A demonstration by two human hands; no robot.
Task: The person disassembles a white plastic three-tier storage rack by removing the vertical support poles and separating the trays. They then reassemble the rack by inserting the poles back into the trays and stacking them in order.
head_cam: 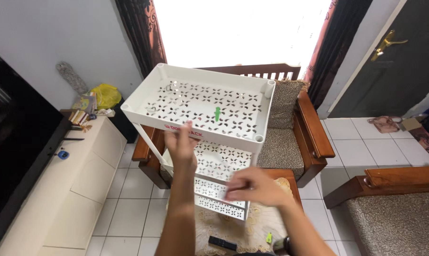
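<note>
A white plastic rack with perforated tiers stands tilted on a low wooden table. Its top tray (152,90) has a small green piece (217,114) lying in it. My left hand (181,147) reaches up to the front rim of the top tray, fingers touching it. My right hand (252,186) rests over the lower tiers (214,163), fingers curled against a shelf edge; its grip is blurred.
A wooden armchair (314,128) with a patterned cushion stands behind the rack, another seat (399,208) at right. A cream cabinet (77,175) and a dark screen (15,142) line the left wall. A remote (223,243) lies on the table's lace cloth. A dark door (399,61) is at far right.
</note>
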